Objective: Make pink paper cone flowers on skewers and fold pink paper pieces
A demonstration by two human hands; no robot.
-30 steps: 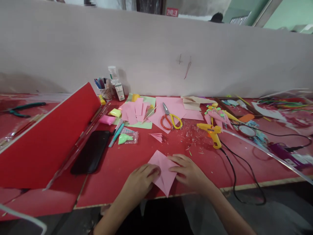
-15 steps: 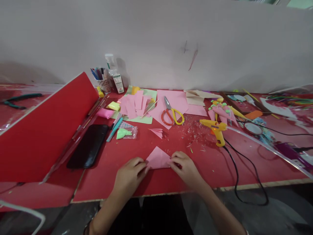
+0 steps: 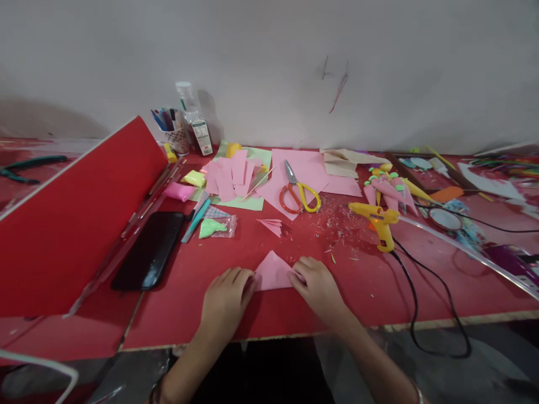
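Observation:
A folded piece of pink paper, roughly triangular with its peak pointing away from me, lies on the red table near the front edge. My left hand pinches its left corner between thumb and curled fingers. At the right corner, my right hand grips the paper the same way. Just beyond the peak sits a small stack of folded pink paper triangles. Scissors with one red and one yellow handle rest on a pink sheet farther back.
A yellow glue gun with a black cord is at the right, beside pink paper cones. At left are a black phone and a leaning red board. Pink strips, a pen cup and a bottle stand behind.
The view has shifted slightly. Both hands stay at the paper's corners; the fingers of my left hand have curled more closely over its corner.

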